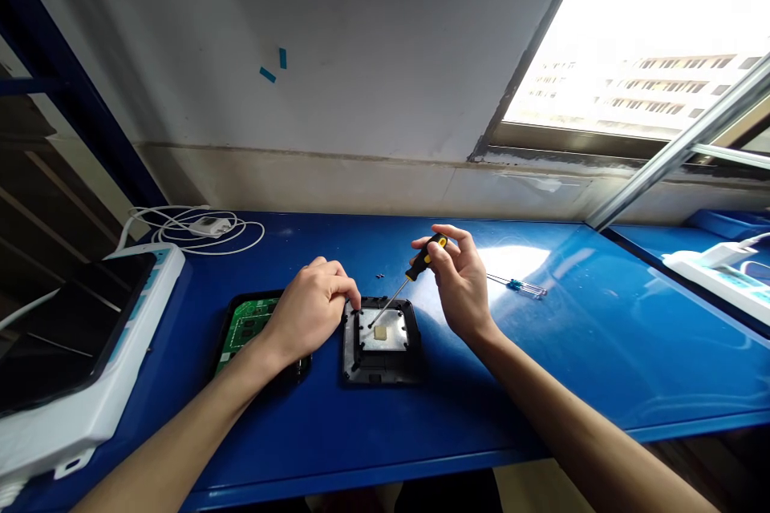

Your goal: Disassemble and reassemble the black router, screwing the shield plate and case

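My right hand (460, 280) is closed around the black and yellow handle of a screwdriver (394, 295), which is tilted. Its tip meets a silvery metal plate (397, 335) fixed inside a square black plastic cover (376, 374). On that plate sits a small beige pad (380, 333). At the cover's upper left corner, my left hand (316, 300) has curled fingers gripping the edge; the thumb is partly hidden. Under my left forearm, a black housing with a green circuit board (245, 326) is partly covered. Small dark screws (379, 276) lie behind the cover.
A white power strip (129, 349) with a black phone (72, 329) on it stands at the left. Behind it are a coiled white cable (246, 244) and a charger (210, 226). Thin metal tools (523, 287) lie right of my right hand. Another power strip (715, 280) is far right.
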A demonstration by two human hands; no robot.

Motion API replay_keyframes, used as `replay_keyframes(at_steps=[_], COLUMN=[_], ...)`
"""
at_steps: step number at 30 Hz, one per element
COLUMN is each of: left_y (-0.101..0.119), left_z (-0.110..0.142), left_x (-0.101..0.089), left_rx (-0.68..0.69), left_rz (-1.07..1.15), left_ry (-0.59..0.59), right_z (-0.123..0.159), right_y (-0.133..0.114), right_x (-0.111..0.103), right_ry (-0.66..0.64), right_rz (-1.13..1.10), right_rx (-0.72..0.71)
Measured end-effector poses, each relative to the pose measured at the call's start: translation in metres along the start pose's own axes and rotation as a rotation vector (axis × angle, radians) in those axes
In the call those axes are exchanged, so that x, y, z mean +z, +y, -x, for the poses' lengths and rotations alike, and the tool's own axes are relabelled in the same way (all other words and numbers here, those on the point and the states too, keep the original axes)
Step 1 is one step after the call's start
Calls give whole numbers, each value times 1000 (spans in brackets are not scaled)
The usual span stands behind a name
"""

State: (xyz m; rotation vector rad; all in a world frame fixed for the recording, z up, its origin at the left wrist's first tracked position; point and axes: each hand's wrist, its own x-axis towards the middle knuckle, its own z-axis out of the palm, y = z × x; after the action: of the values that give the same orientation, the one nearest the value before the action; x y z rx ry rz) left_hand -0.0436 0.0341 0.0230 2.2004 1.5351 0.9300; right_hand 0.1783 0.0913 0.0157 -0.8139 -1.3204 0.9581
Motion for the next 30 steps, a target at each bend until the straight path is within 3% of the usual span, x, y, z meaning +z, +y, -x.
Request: replay_keyframes(at_steps=[8,17,30], left_y=[6,15,13], left_z=[8,14,15], left_x=[6,13,13], left_rx=[196,458,514], left_rz=[-15,-105,-135], left_ry=[-85,-36,-92], right_z=[-7,10,12], right_y=[4,1,4], right_x=[-21,-47,-45], right_ry=[115,202,134], right_rz=[-90,-135,-127], right_rx=[200,316,318])
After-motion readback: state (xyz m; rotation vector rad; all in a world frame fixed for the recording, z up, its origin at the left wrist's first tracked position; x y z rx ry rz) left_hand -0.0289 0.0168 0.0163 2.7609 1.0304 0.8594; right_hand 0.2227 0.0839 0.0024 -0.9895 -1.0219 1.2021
